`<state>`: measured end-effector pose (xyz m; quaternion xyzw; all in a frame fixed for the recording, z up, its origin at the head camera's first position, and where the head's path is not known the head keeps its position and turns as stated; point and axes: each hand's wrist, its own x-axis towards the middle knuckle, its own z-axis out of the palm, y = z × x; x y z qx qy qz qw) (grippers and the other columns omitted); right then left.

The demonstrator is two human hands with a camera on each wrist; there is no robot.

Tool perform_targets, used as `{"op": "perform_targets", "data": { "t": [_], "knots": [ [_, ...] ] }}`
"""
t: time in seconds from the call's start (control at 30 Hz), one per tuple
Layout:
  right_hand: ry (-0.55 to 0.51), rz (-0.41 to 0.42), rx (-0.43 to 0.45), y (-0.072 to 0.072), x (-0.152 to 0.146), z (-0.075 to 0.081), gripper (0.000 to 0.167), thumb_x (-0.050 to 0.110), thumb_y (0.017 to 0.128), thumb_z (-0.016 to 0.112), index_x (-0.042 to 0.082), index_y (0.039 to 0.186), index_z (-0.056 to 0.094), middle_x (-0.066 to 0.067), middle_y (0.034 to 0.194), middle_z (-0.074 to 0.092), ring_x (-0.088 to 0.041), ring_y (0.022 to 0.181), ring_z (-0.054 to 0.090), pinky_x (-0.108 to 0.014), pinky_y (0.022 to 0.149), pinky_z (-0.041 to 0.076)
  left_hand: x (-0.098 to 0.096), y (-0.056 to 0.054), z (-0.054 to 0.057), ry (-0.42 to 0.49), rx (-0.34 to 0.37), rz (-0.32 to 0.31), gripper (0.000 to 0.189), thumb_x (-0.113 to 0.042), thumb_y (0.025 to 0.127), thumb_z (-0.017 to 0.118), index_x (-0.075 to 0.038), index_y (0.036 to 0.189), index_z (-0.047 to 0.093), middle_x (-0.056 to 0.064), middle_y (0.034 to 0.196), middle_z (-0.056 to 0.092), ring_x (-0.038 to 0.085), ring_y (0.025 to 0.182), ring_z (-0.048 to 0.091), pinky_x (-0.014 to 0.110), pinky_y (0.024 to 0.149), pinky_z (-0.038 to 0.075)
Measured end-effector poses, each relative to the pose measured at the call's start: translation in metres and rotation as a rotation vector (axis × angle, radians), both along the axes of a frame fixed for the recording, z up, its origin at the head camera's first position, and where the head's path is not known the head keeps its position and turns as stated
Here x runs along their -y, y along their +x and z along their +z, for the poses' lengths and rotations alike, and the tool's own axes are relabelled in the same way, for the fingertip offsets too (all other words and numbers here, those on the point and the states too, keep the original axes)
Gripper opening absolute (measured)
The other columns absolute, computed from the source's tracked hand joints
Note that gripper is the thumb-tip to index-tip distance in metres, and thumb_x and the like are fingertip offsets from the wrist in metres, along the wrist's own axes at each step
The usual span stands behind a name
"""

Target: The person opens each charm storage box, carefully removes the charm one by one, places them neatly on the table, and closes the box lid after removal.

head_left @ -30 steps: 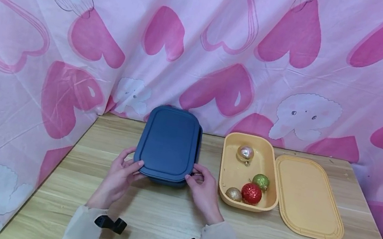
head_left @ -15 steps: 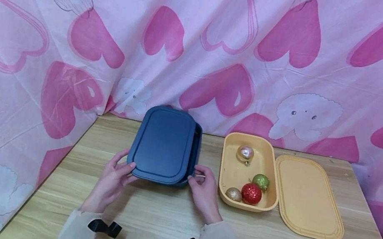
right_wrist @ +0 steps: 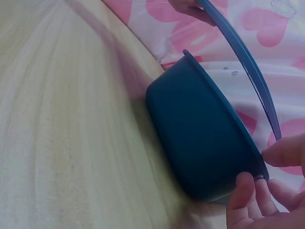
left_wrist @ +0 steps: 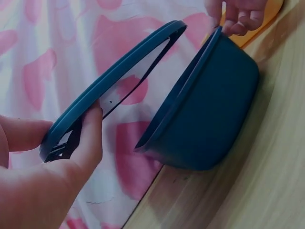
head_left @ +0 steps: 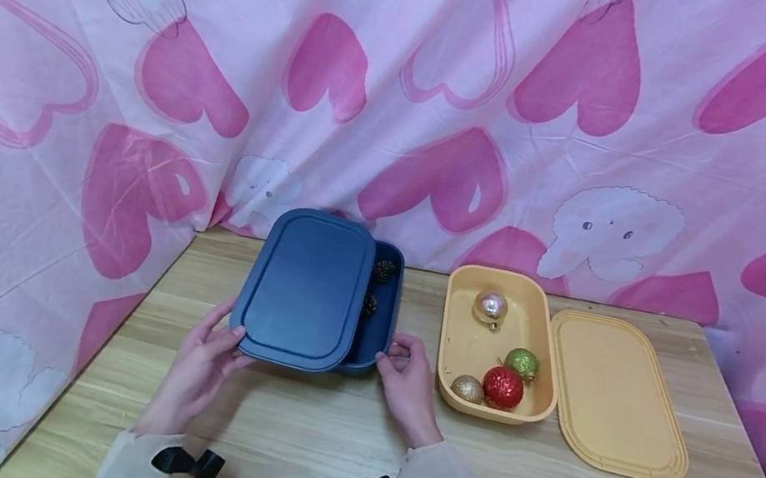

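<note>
1. While the left hand (head_left: pixel 197 369) pinches the blue lid (head_left: pixel 306 290) above the blue box (head_left: pixel 371 347) on the table (head_left: pixel 310 447), the lid hides some fingertips.
2. The right hand (head_left: pixel 409 383) pinches the box's near right rim.
3. Dark pine cones (head_left: pixel 383 271) peek out inside, partly covered; I can't count them.
4. To the right, a yellow box (head_left: pixel 467 346) holds four baubles (head_left: pixel 503 387).

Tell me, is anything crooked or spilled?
The blue lid looks crooked: the left hand holds it raised and off to the left, so the blue box is partly uncovered. Nothing looks spilled; four balls sit in the yellow box.
</note>
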<state>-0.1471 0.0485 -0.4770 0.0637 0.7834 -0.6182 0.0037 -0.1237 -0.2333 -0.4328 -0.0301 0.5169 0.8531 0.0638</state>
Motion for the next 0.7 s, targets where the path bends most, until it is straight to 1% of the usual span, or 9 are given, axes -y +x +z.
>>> {"op": "perform_targets", "data": {
  "t": [0.07,0.13,0.23,0.43,0.57,0.7],
  "knots": [
    [-0.005,0.0,0.001,0.0,0.0,-0.001,0.039,0.009,0.088,0.065,0.0,0.124,0.053,-0.013,0.106,0.061,-0.021,0.09,0.064,-0.033,0.08,0.054,0.004,0.002,0.001,0.011,-0.028,0.005,0.051,0.003,0.099,0.045,-0.013,0.146,0.032,-0.001,0.112,0.072,0.011,0.096,0.069,0.029,0.081,0.058],
    [-0.005,-0.002,-0.003,-0.001,0.0,-0.001,0.038,0.009,0.088,0.065,-0.001,0.123,0.053,-0.014,0.104,0.061,-0.021,0.088,0.064,-0.032,0.078,0.053,0.008,0.003,0.003,0.019,-0.06,0.023,0.044,0.004,0.099,0.045,-0.013,0.139,0.04,0.0,0.111,0.072,0.011,0.095,0.069,0.029,0.079,0.058],
    [-0.013,-0.003,-0.001,-0.001,0.0,-0.002,0.038,0.009,0.088,0.065,-0.001,0.122,0.054,-0.013,0.103,0.061,-0.02,0.086,0.064,-0.031,0.077,0.053,0.013,0.005,0.006,0.0,-0.102,0.082,0.036,0.004,0.098,0.046,-0.012,0.13,0.049,0.0,0.11,0.073,0.01,0.094,0.069,0.026,0.077,0.057],
    [-0.02,0.009,0.001,-0.001,-0.001,-0.002,0.038,0.009,0.088,0.065,-0.002,0.122,0.053,-0.013,0.102,0.06,-0.019,0.086,0.064,-0.03,0.076,0.053,0.019,0.007,0.013,-0.032,-0.126,0.245,0.028,0.004,0.096,0.051,-0.01,0.119,0.059,0.0,0.107,0.073,0.007,0.091,0.069,0.023,0.076,0.056],
    [-0.012,0.013,0.014,-0.001,-0.002,-0.001,0.038,0.011,0.089,0.065,-0.002,0.123,0.054,-0.013,0.102,0.061,-0.019,0.086,0.064,-0.029,0.074,0.052,0.021,0.007,0.017,-0.009,-0.126,0.381,0.027,0.01,0.093,0.052,-0.006,0.111,0.062,0.003,0.096,0.075,0.009,0.083,0.07,0.022,0.073,0.057],
    [-0.005,0.015,0.02,0.0,-0.002,-0.002,0.037,0.012,0.089,0.064,-0.002,0.122,0.055,-0.012,0.101,0.061,-0.018,0.085,0.064,-0.029,0.072,0.051,0.023,0.006,0.021,-0.01,-0.096,0.503,0.022,0.012,0.089,0.057,-0.003,0.105,0.063,0.004,0.086,0.075,0.009,0.075,0.069,0.021,0.068,0.057]
  ]
}}
